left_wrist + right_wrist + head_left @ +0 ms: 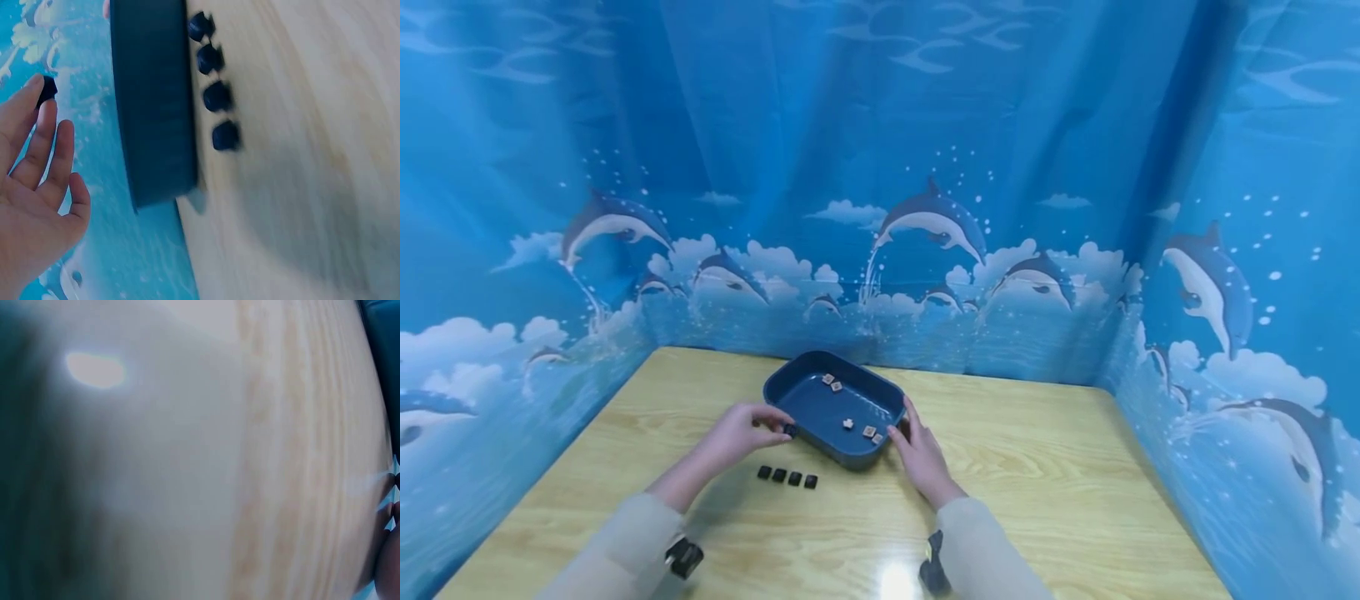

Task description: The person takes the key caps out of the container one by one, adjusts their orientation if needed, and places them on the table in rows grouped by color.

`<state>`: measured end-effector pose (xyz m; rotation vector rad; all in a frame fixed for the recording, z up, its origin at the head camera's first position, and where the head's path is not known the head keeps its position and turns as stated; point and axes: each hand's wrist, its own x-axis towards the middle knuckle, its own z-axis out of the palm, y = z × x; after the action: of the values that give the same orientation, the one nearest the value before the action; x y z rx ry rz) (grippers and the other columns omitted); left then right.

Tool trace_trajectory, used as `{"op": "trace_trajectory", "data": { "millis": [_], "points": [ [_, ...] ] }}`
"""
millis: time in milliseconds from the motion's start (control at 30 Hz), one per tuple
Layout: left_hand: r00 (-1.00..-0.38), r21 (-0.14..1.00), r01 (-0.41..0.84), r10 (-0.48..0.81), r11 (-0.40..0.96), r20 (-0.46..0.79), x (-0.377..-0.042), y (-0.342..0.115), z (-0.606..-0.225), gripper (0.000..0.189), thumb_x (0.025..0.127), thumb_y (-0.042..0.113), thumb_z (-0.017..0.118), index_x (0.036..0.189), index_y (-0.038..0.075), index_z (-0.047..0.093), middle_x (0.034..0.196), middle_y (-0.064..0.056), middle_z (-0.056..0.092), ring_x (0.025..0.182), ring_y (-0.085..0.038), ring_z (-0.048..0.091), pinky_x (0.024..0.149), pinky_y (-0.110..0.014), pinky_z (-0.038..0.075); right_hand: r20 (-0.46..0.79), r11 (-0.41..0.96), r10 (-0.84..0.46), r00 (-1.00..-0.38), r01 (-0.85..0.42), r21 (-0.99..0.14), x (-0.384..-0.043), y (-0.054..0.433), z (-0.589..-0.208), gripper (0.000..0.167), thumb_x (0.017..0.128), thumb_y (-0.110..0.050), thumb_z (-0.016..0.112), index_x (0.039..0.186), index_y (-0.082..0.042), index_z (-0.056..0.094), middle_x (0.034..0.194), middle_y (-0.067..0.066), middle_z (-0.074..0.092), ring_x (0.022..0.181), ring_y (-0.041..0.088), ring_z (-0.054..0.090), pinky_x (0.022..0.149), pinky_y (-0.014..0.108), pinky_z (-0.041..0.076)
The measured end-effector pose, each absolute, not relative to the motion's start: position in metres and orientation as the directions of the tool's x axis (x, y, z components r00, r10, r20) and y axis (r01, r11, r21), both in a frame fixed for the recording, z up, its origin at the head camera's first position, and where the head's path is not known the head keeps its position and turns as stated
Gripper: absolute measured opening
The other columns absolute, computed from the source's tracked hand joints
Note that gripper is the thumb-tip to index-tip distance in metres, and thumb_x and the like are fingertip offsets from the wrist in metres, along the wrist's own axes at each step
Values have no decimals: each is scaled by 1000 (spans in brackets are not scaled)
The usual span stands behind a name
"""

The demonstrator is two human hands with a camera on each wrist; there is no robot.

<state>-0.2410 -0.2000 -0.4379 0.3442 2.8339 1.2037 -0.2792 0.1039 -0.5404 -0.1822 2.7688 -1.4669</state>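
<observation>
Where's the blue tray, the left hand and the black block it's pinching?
Blue tray (820,407): head view, on its bare floor.
Left hand (748,430): head view, on the hand's middle.
Black block (48,90): left wrist view, on its uncovered side.

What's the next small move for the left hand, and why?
Probably carry the black piece over the blue tray and lower it inside: the left hand pinches it beside the tray, the right hand touches the other end, and pale pieces lie within.

Tray (829,408) on table (1037,483), blocks (869,432) inside; four cubes (794,479) in row before tray
</observation>
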Motion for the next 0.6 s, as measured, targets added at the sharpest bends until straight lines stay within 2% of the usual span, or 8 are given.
{"op": "trace_trajectory", "data": {
  "millis": [200,367,600],
  "points": [
    [-968,692,206,247,692,41,-239,-223,-449,20,80,8,78,99,7,73,85,4,68,81,-13,63,83,-46,52,58,562,-105,-993,-108,-820,-280,104,-541,67,101,-47,46,157,-29,14,153,15,35,139,47,24,109,66,16],
    [-963,703,205,269,681,20,-237,-241,-457,22,79,4,77,99,5,71,87,2,69,80,-15,63,76,-37,54,49,562,-100,-994,-97,-821,-280,103,-540,66,101,-46,46,157,-30,14,154,15,33,139,47,24,108,67,17],
    [-930,670,279,368,688,9,-236,-261,-466,19,78,3,78,95,4,70,83,2,67,77,-14,63,69,-29,54,46,562,-97,-994,-93,-822,-278,103,-539,66,102,-46,46,157,-29,14,153,16,34,139,47,25,107,68,18]
  ]
}}
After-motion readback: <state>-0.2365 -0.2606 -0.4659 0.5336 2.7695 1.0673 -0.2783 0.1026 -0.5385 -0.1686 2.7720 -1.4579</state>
